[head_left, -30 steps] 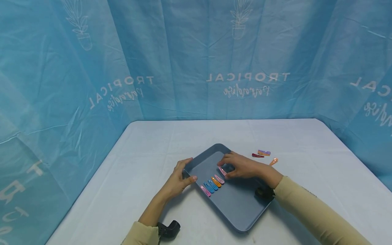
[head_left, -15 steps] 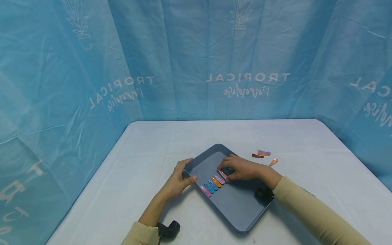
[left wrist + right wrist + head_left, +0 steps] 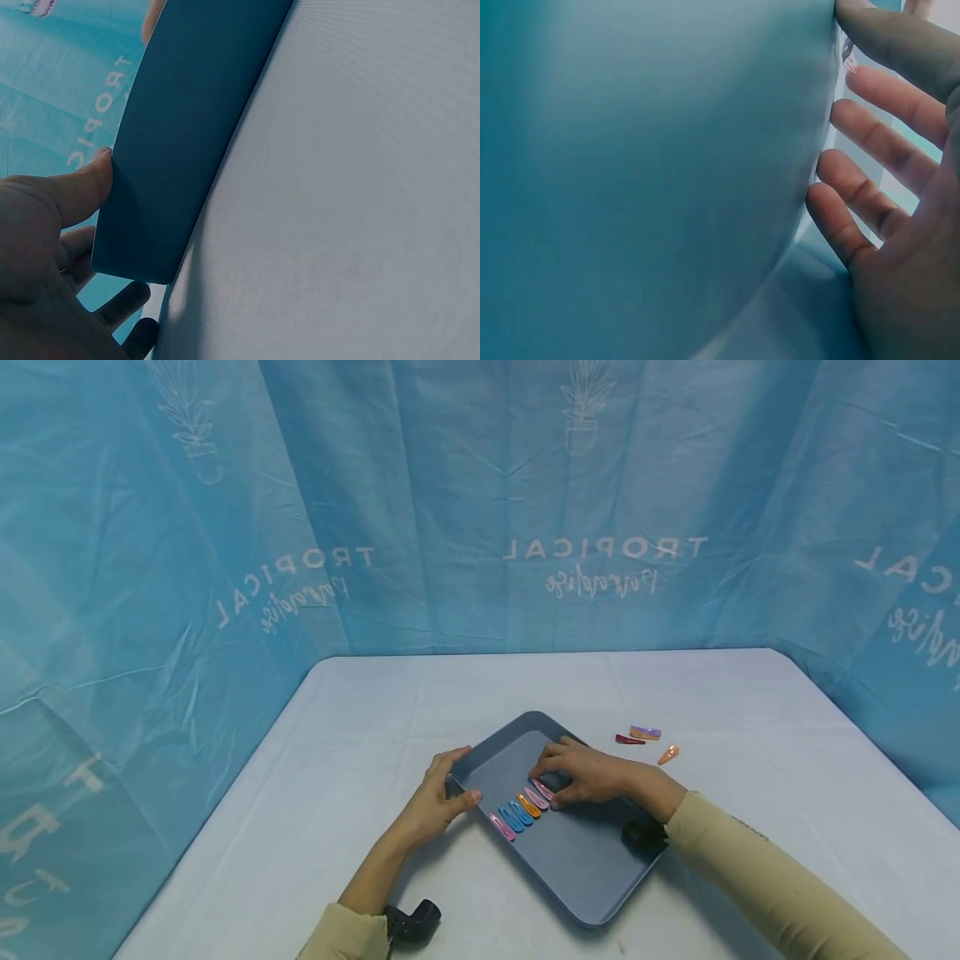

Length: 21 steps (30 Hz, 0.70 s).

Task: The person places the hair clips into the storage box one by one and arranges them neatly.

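Note:
A blue-grey tray (image 3: 600, 877) lies turned at an angle on the table. My left hand (image 3: 431, 810) grips its left corner, thumb on one side and fingers on the other; in the left wrist view the thumb of that hand (image 3: 45, 240) touches the rim of the tray (image 3: 172, 150). Inside the tray, my right hand (image 3: 592, 774) pinches a pink hair clip (image 3: 543, 788) between thumb and fingers. That clip is right beside a slanted row: a pink clip (image 3: 536, 798), an orange one (image 3: 528, 806), two blue ones and another pink clip (image 3: 502, 827). The right wrist view shows the hand (image 3: 900, 195) with spread fingers.
Right of the tray's far edge, a dark red clip (image 3: 630, 740), a purple clip (image 3: 646, 731) and an orange-brown clip (image 3: 645, 736) lie close together on the white table (image 3: 420, 693). A light orange clip (image 3: 668, 754) lies nearer the right forearm. Blue curtains surround the table.
My right hand has moved slightly down and left, bringing the pinched pink clip closer to the row. My left hand has stayed at the tray's corner.

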Each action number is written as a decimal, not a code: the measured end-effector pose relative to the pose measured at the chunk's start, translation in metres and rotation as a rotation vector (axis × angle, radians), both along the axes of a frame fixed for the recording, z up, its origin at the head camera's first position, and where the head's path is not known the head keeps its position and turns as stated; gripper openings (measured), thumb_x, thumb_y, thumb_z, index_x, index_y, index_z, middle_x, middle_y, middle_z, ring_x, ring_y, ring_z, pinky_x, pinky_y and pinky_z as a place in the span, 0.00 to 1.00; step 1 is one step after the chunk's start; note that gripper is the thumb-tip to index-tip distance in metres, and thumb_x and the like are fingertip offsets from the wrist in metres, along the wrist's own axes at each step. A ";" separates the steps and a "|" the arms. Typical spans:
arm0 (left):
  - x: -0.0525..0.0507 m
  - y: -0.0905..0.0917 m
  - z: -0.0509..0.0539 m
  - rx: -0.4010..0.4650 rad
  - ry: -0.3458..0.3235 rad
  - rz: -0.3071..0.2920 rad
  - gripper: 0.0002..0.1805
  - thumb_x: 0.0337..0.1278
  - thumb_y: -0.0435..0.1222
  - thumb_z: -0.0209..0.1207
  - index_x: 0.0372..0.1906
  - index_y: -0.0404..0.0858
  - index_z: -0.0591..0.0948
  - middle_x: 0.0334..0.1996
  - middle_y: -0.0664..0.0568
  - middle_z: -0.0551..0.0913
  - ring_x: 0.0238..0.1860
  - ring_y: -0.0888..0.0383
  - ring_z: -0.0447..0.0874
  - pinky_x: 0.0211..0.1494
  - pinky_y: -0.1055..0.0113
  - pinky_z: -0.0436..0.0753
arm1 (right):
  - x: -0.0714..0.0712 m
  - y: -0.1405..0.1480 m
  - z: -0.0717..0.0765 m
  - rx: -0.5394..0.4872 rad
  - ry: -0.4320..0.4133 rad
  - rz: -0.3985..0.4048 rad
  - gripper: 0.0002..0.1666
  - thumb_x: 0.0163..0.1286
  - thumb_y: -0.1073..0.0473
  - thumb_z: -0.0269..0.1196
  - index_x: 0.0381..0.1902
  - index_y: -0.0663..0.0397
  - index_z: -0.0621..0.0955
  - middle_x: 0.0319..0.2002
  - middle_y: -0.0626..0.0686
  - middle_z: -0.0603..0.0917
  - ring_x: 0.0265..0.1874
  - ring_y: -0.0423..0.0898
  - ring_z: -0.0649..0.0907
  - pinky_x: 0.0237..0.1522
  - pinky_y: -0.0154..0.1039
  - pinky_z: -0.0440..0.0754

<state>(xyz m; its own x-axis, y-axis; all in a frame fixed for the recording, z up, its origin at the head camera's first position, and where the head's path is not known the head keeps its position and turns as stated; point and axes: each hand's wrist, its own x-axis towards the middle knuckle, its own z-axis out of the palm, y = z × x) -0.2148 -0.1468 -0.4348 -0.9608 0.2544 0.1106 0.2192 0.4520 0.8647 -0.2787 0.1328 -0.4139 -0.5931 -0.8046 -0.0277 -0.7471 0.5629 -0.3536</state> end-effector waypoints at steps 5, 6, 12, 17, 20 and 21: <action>-0.001 -0.001 -0.001 0.000 -0.003 0.002 0.38 0.55 0.39 0.63 0.70 0.44 0.61 0.69 0.44 0.58 0.73 0.42 0.49 0.70 0.39 0.55 | 0.000 -0.001 0.000 0.003 0.007 0.005 0.27 0.61 0.49 0.66 0.58 0.42 0.78 0.55 0.45 0.75 0.52 0.42 0.69 0.53 0.43 0.73; -0.001 -0.001 -0.002 0.001 -0.003 0.002 0.38 0.56 0.39 0.63 0.70 0.44 0.61 0.70 0.44 0.58 0.73 0.42 0.49 0.70 0.38 0.55 | 0.000 -0.001 0.000 0.005 0.008 0.005 0.27 0.60 0.48 0.66 0.58 0.42 0.78 0.54 0.45 0.75 0.52 0.42 0.69 0.53 0.43 0.73; -0.001 -0.001 -0.002 0.004 -0.001 -0.003 0.38 0.56 0.38 0.63 0.71 0.44 0.60 0.70 0.44 0.58 0.73 0.42 0.48 0.70 0.38 0.55 | 0.000 -0.002 0.001 0.018 0.012 0.004 0.28 0.60 0.47 0.67 0.58 0.41 0.78 0.54 0.44 0.75 0.52 0.42 0.68 0.54 0.43 0.72; 0.000 -0.001 0.000 0.006 -0.003 -0.006 0.38 0.56 0.38 0.63 0.71 0.43 0.60 0.70 0.44 0.57 0.73 0.42 0.48 0.70 0.39 0.55 | 0.000 -0.001 0.001 0.012 -0.003 -0.001 0.29 0.60 0.46 0.66 0.59 0.43 0.77 0.55 0.46 0.75 0.53 0.43 0.69 0.55 0.44 0.72; 0.001 -0.001 0.000 0.010 -0.004 -0.009 0.39 0.55 0.37 0.63 0.71 0.42 0.60 0.70 0.43 0.57 0.73 0.42 0.48 0.70 0.39 0.54 | 0.001 0.000 0.003 -0.002 -0.014 -0.008 0.29 0.60 0.46 0.66 0.59 0.44 0.77 0.55 0.46 0.76 0.53 0.43 0.69 0.55 0.45 0.72; 0.001 -0.001 0.001 0.009 -0.002 -0.009 0.39 0.55 0.37 0.63 0.71 0.42 0.60 0.70 0.44 0.57 0.73 0.42 0.48 0.70 0.39 0.54 | 0.002 0.001 0.003 -0.008 -0.015 -0.013 0.29 0.60 0.46 0.66 0.59 0.45 0.77 0.55 0.47 0.76 0.53 0.43 0.70 0.55 0.45 0.73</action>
<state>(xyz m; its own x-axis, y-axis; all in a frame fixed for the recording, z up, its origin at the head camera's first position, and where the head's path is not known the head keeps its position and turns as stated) -0.2141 -0.1476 -0.4343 -0.9587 0.2621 0.1108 0.2214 0.4427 0.8689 -0.2771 0.1338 -0.4106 -0.6029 -0.7972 -0.0301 -0.7344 0.5694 -0.3694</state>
